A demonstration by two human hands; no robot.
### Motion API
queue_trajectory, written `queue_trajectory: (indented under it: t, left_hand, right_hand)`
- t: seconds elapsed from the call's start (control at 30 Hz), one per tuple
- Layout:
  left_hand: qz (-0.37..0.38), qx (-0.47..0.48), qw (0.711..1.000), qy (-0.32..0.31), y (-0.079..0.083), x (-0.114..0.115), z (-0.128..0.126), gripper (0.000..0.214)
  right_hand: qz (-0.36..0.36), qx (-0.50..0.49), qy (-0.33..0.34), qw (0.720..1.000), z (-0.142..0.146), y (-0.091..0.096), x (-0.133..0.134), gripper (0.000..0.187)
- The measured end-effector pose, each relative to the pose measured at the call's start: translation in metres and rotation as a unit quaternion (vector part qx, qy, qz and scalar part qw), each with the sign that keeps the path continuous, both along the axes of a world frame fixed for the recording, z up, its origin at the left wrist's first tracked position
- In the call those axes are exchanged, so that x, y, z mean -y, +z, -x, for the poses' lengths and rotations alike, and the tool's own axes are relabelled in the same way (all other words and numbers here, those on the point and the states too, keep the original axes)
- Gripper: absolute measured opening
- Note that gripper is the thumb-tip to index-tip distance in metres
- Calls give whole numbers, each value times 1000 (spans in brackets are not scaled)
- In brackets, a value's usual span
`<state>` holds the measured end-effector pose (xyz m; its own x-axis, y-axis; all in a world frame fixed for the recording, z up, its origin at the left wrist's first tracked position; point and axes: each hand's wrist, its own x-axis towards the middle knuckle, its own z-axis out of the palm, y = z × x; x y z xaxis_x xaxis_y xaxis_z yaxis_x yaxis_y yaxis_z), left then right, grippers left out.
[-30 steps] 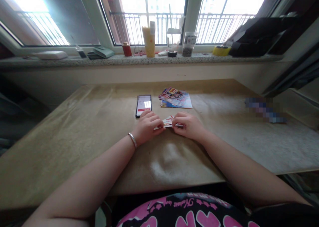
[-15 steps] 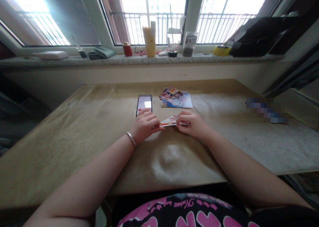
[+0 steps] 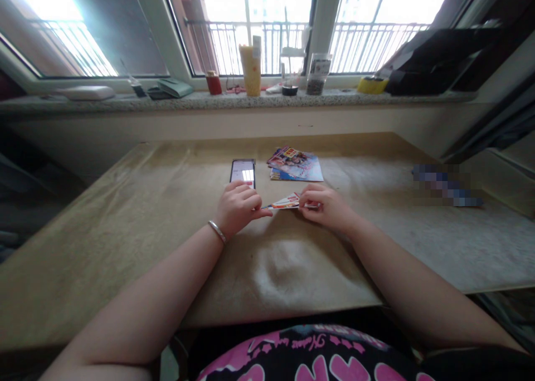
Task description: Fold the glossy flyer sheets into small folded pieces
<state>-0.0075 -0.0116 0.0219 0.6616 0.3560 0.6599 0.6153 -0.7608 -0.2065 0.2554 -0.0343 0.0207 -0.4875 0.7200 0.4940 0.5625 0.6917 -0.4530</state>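
While pinching at least one narrow white, red and orange printed paper (image 3: 286, 203) over the tan-covered table (image 3: 125, 219) in the nearly closed right hand (image 3: 326, 207), meets its left tip with the half-curled left hand (image 3: 238, 205); cannot tell whether gripping there. Farther, count one dark-edged rectangular phone (image 3: 237, 172) left, at least two colourful glossy booklets (image 3: 303, 168) right, and, far, one clear plastic container (image 3: 316, 84) with dark grainy contents.

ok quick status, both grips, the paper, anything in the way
Right grip pinching printed paper. Left grip at the paper's left end, hold unclear. Phone close by, near end hidden by left grip; leaflets beyond the paper.
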Motion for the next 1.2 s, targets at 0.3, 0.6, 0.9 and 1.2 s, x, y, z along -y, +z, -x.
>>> queue_trajectory:
  t: [0.3, 0.6, 0.9, 1.2]
  left_hand:
    - [104, 15, 994, -6, -6, -1, 5, 51]
    - [272, 6, 957, -101, -8, 2, -1, 21]
    - [289, -63, 949, -112, -10, 5, -6, 29]
    - [276, -89, 956, -48, -4, 10, -8, 27]
  right_hand:
    - [-13, 15, 9, 1000, -6, 0, -3, 7]
    - [-26, 28, 65, 997, -1, -11, -11, 8]
    - [37, -16, 71, 997, -1, -26, -22, 7]
    - [23, 27, 9, 999, -6, -34, -28, 7]
